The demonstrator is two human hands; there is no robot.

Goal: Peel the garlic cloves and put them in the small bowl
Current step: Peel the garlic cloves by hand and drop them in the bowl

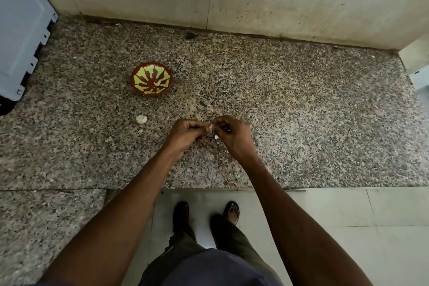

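Observation:
A small brown bowl (139,71) with a yellow-green pattern stands on the granite counter (301,111), left of centre. One peeled clove (157,83) lies inside it. A white piece of garlic (141,119) rests on the counter in front of the bowl. My left hand (188,133) and my right hand (232,134) meet over the counter's middle, and both pinch a garlic clove (210,128) between their fingertips. A bit of pale skin (216,137) hangs below the clove.
A grey appliance (21,30) stands at the far left. The wall runs along the back with a dark crumb (190,35) at its foot. A pale ledge (415,62) juts in at the right. The counter's front edge lies near my feet.

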